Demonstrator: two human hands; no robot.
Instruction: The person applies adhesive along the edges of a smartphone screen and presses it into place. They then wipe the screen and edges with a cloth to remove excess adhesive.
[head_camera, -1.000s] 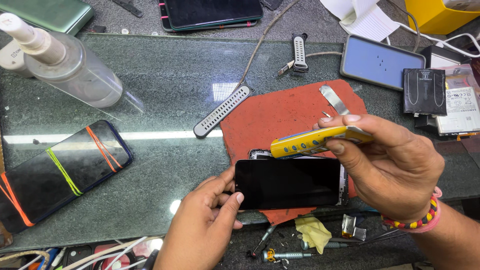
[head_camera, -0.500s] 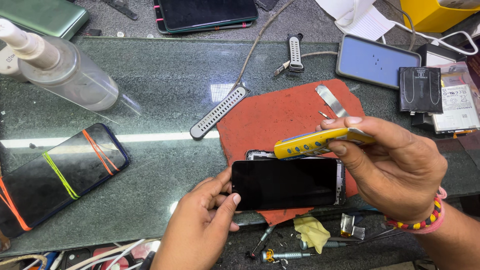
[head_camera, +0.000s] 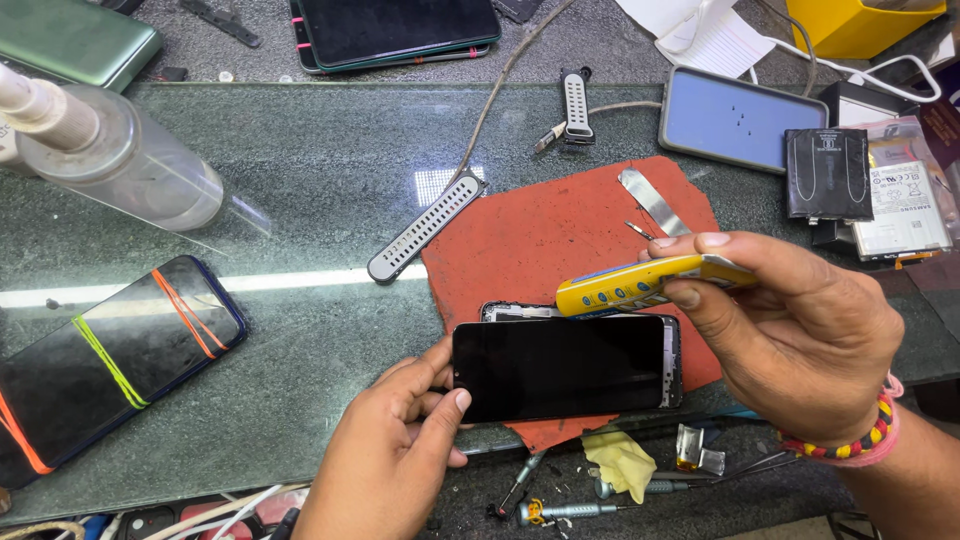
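Glossy black phone screen (head_camera: 560, 365) pinched by left hand (head_camera: 400, 450); right hand (head_camera: 800, 330) grips yellow tool (head_camera: 640, 285).

The phone screen (head_camera: 560, 365) in the middle is shiny black glass. The yellow tool (head_camera: 640, 285) above it looks like smooth plastic. The red mat (head_camera: 560, 230) is dull and a bit rough. The counter (head_camera: 320, 180) is glossy dark green stone, and the bottle (head_camera: 130, 170) at upper left is clear plastic

Bare forearms, beaded red/yellow/black bracelet (head_camera: 850, 443) on rt wrist
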